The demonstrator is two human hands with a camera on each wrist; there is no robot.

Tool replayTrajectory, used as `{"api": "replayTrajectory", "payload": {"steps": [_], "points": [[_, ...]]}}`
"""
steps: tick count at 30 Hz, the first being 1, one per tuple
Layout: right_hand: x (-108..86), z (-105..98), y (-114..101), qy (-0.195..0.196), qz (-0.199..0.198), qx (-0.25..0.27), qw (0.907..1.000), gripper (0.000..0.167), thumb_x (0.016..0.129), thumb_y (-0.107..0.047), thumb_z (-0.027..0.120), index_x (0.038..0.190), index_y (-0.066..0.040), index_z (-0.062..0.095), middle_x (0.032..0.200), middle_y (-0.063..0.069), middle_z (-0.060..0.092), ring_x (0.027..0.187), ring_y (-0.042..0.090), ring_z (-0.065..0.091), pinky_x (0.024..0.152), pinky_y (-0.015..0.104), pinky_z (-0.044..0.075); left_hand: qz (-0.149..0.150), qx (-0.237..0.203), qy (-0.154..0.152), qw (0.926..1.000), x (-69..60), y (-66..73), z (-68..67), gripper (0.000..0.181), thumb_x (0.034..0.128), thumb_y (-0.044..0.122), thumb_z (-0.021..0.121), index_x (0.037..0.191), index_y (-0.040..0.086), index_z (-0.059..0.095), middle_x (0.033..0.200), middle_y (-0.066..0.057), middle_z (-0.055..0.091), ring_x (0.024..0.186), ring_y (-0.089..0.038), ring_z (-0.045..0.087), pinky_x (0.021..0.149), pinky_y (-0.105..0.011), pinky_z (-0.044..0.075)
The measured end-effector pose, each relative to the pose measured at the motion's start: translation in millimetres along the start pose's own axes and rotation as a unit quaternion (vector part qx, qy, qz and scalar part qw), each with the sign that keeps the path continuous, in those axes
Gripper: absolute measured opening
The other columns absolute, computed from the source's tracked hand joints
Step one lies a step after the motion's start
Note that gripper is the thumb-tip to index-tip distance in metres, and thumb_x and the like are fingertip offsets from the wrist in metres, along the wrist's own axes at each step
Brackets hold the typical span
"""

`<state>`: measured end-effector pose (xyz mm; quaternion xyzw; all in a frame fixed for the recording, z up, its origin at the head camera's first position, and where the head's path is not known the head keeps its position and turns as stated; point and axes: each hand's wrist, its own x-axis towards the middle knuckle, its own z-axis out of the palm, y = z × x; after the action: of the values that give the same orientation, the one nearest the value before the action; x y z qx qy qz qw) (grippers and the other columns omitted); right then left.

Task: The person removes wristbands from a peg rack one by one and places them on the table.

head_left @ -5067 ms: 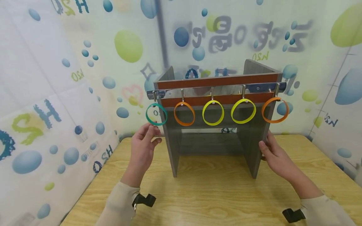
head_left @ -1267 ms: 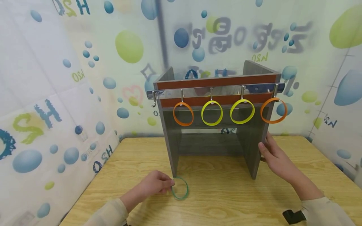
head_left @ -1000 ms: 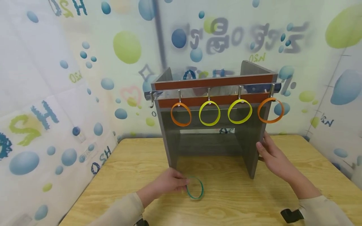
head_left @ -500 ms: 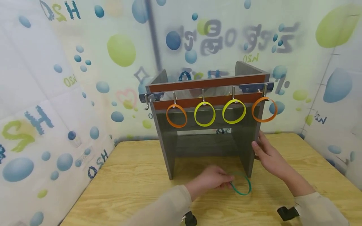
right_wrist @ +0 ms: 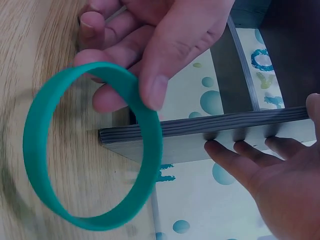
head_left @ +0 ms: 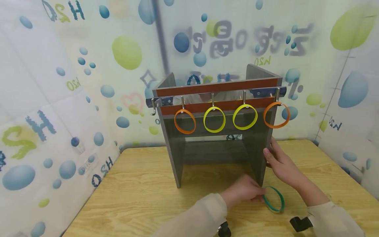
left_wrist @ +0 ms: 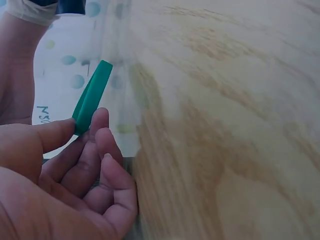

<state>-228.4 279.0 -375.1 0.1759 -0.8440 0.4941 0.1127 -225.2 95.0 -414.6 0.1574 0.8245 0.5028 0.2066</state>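
A green wristband (head_left: 274, 199), a thin flat ring, is pinched between the thumb and fingers of my left hand (head_left: 244, 188). The ring stands tilted over the tabletop, by the front foot of the grey stand's right panel. In the right wrist view the whole wristband (right_wrist: 37, 145) shows close up. My right hand (head_left: 282, 166) holds that right panel of the stand (head_left: 262, 158), thumb at its front edge. In the right wrist view, the right hand's fingertips press the outer face. On the stand's metal hook rail (head_left: 231, 95) hang two orange wristbands (head_left: 193, 126) and two yellow wristbands (head_left: 224, 123).
The leftmost hook (head_left: 153, 108) on the rail has nothing on it. The wooden table (head_left: 133, 197) spreads out in front and to both sides. A patterned curtain (head_left: 97, 65) encloses the back and sides. Black camera mounts (head_left: 300, 223) sit at the wrists.
The green wristband came off the leftmost hook in my left hand, then travelled down and rightward across the front to beside the right panel. My right hand keeps its hold on the stand.
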Motion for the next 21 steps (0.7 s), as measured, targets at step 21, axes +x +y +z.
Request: {"api": "replayTrajectory", "payload": {"steps": [21], "points": [[-0.2, 0.5, 2.5, -0.002, 0.011, -0.010, 0.9999, 0.070, 0.118, -0.027, 0.035, 0.171, -0.030, -0.010, 0.166, 0.041, 0.028, 0.145, 0.064, 0.041, 0.105, 0.069, 0.049, 0.000, 0.111, 0.021, 0.9936, -6.1, -2.5, 2.0, 0.008, 0.0885, 0.011, 0.086, 0.083, 0.006, 0.082, 0.069, -0.002, 0.078, 0.057, -0.009, 0.065, 0.055, -0.019, 0.053]]}}
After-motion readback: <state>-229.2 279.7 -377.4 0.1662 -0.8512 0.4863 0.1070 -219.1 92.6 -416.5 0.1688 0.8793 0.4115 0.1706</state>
